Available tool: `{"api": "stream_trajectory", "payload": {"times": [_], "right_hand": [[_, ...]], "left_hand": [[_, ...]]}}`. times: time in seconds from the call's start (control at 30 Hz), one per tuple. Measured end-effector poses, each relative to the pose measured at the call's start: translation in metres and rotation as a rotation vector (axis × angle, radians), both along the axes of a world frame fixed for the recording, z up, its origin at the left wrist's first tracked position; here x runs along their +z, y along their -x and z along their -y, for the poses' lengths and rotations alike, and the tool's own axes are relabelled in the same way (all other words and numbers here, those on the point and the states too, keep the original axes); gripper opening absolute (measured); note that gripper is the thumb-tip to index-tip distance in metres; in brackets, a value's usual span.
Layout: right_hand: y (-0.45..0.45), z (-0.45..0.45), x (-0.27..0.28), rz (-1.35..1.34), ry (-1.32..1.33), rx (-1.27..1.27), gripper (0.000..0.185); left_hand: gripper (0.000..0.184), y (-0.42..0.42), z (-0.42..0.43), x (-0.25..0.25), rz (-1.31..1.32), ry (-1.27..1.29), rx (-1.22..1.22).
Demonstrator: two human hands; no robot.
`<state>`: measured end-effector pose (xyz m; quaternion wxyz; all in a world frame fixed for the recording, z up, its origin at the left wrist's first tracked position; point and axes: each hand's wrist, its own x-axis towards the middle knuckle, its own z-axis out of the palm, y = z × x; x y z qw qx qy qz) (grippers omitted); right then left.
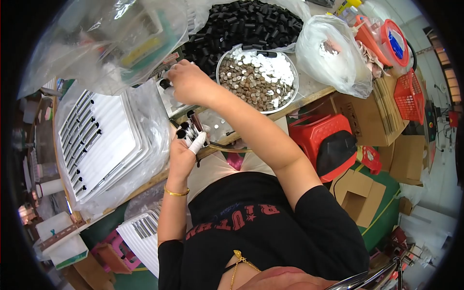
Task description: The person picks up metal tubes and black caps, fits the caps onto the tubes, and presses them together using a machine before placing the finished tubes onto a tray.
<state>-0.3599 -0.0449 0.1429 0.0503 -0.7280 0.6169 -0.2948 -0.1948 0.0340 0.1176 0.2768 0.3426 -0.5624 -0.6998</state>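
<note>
My left hand (181, 153) is closed around several slim tubes (192, 128) with black ends and shiny silver sides. A white cover sits on its thumb. Farther up, my right hand (188, 83) is bent with its fingers together over a small metal fixture (169, 99). A short black cylinder (165, 83) shows just below those fingertips; I cannot make out what the fingers grip. Close to the right forearm stands a round clear tub (296, 92) of small brown and white discs.
A heap of black tubes (251, 21) lies at the back. At left, silver tubes (79, 140) lie in rows on stacked white trays (116, 145). A plastic bag (333, 58) is right of the tub. A red stool (314, 140) stands beside the table.
</note>
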Motion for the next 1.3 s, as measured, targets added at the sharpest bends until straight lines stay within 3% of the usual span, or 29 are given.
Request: {"api": "stream_trajectory", "payload": {"times": [0.2, 0.37, 0.43, 0.5, 0.53, 0.57, 0.63, 0.73, 0.87, 1.3], "right_hand": [[-0.026, -0.028, 0.006, -0.032, 0.066, -0.196, 0.020], [-0.015, -0.022, -0.004, 0.091, 0.099, -0.069, 0.028], [-0.007, -0.030, -0.002, 0.183, 0.159, -0.045, 0.027], [0.018, -0.060, 0.013, 0.374, 0.085, -0.133, 0.026], [0.036, -0.079, 0.024, 0.337, 0.055, -0.214, 0.024], [0.061, -0.092, 0.006, 0.447, 0.062, -0.265, 0.022], [0.109, -0.130, -0.010, 0.343, -0.010, -0.486, 0.015], [0.156, -0.173, -0.022, 0.259, -0.199, -0.562, 0.015], [0.167, -0.186, -0.031, 0.210, -0.236, -0.500, 0.017], [0.177, -0.180, -0.042, 0.009, -0.112, -0.343, 0.015]], "left_hand": [[0.013, -0.009, -0.003, -0.009, -0.008, -0.007, -0.058], [0.016, -0.022, -0.004, -0.005, 0.043, -0.095, -0.044], [0.018, -0.022, -0.001, -0.005, 0.017, -0.018, 0.037], [0.023, -0.023, 0.003, -0.004, -0.046, -0.021, 0.111], [0.026, -0.023, 0.005, -0.002, -0.084, -0.007, 0.159], [0.026, -0.030, 0.010, -0.007, -0.055, 0.027, 0.162], [0.024, -0.033, 0.018, -0.009, -0.064, 0.048, 0.215], [0.023, -0.037, 0.040, -0.018, -0.057, 0.072, 0.222], [0.018, -0.015, 0.054, -0.009, -0.143, 0.015, 0.267], [0.020, -0.017, 0.067, -0.021, 0.023, -0.040, 0.137]]}}
